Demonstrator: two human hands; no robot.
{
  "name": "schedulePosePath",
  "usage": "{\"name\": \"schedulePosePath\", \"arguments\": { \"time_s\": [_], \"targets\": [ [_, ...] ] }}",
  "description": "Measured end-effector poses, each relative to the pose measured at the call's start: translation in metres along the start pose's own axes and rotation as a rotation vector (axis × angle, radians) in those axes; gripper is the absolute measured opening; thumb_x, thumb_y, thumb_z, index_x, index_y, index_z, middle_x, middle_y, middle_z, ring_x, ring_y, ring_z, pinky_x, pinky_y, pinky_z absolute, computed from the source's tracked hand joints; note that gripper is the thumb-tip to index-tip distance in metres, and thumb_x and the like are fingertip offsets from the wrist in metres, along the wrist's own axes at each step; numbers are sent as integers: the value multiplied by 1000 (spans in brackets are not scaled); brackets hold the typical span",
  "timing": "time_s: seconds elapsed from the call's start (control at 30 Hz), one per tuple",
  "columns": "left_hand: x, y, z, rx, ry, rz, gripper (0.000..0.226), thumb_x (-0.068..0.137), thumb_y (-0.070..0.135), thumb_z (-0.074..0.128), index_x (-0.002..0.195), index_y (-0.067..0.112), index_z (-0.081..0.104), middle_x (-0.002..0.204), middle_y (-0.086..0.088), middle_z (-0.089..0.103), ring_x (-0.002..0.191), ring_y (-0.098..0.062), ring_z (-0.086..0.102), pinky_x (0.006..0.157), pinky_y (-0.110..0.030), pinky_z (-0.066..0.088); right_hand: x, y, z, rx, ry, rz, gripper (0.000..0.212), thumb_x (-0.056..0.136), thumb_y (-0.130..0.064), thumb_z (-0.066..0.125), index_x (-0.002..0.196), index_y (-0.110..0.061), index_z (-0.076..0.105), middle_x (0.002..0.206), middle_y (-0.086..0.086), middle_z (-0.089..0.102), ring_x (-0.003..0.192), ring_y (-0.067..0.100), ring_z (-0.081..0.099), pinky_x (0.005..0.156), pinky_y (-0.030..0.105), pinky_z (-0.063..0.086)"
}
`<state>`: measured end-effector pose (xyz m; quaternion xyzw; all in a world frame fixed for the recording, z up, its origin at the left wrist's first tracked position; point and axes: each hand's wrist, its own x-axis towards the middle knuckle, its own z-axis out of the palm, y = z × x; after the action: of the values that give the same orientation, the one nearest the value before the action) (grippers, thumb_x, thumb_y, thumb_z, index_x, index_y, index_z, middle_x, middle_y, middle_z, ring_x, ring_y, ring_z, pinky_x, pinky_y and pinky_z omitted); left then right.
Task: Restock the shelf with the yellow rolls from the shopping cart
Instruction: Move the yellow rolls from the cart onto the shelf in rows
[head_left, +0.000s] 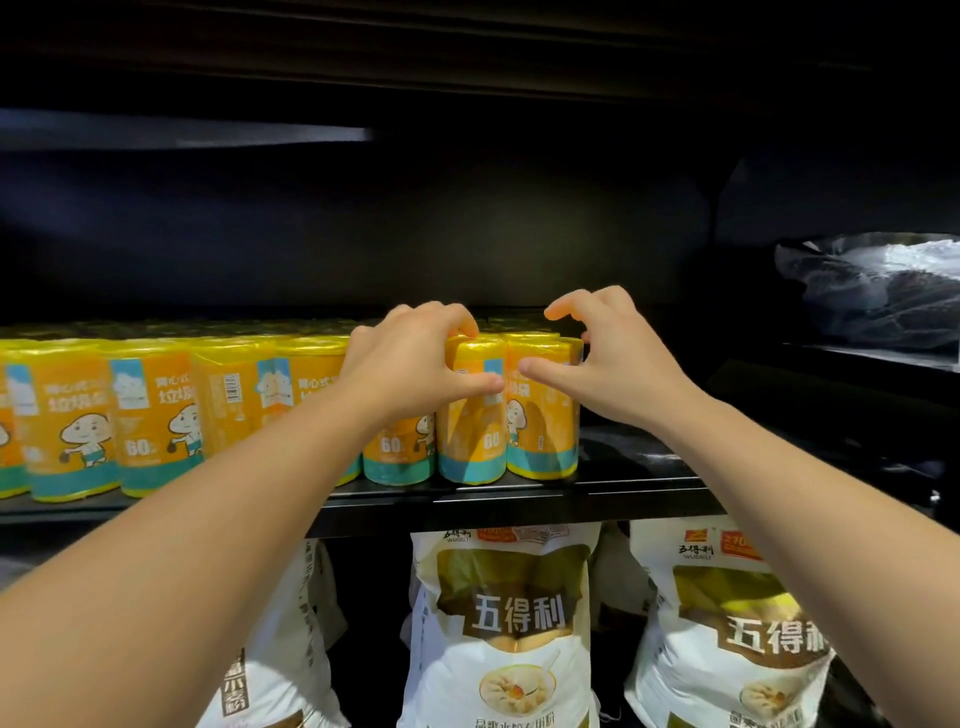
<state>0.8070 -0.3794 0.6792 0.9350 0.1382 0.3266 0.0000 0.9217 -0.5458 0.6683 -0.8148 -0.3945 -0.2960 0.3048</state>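
Both hands work at the right end of the row of yellow rolls (156, 415), which stands upright along the front edge of the shelf (519, 493) from 9 o'clock to the centre of the view.

**Left hand** (415, 358): the grip is closed on the neighbouring roll (470, 441), second from the end. The fingers curl over its top rim and the thumb lies across its front label. This top-and-front hold probably serves to steady the roll or draw it against the row.

**Right hand** (618, 358): the thumb rests on the front of the end roll (545, 441) and the index finger is raised clear above it. The other fingers pass behind the roll's far side, so it cannot be told whether this grip is closed or merely touching.

**Task items:** the two rolls stand touching each other, upright, with their bases on the shelf. The position of the thumbs suggests the labels are being squared to face forward. The shopping cart is not in view.

**Remaining space:** bare shelf extends toward 3 o'clock from the end roll, so further rolls would probably go there.

**Surroundings:** white flour bags (509, 623) hang or stand at 6 o'clock below the shelf. A crumpled plastic bag (883, 286) lies at 2 o'clock.
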Motion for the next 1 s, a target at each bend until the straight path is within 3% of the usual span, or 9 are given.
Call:
{"name": "schedulePosePath", "arguments": {
  "time_s": [0.13,0.27,0.67,0.87,1.0],
  "targets": [
    [1,0,-1,22,-26,9,67,77,74,59,133,38,50,135,11,53,127,-17,45,95,-45,43,8,-11,-1,-107,-100,14,61,74,-64,71,122,-29,56,114,-3,45,100,14,51,78,30,53],
    [1,0,-1,-4,-40,8,65,77,72,61,132,38,51,135,11,53,127,-18,44,96,-46,41,10,-11,-1,-105,-94,-6,52,75,-56,76,116,-27,60,109,-3,49,99,16,53,77,29,52],
    [-2,-1,-12,-73,-136,2,60,84,58,64,139,42,45,132,10,56,132,-18,39,100,-50,39,8,1,-8,94,-193,-40,38,82,-37,76,114,-29,55,120,-2,53,103,15,55,67,17,47],
    [-3,-1,-12,-80,-134,5,57,85,56,65,137,43,46,129,11,56,131,-17,39,100,-49,39,9,13,-5,201,-229,-41,38,83,-33,77,115,-32,55,125,-2,53,108,17,59,74,20,52],
    [-3,0,-12,-82,-141,6,57,85,56,64,138,42,45,127,11,56,131,-17,39,100,-49,40,8,18,-1,361,-255,-5,35,84,-24,77,112,-31,58,130,0,47,106,17,61,70,21,56]
  ]
}}
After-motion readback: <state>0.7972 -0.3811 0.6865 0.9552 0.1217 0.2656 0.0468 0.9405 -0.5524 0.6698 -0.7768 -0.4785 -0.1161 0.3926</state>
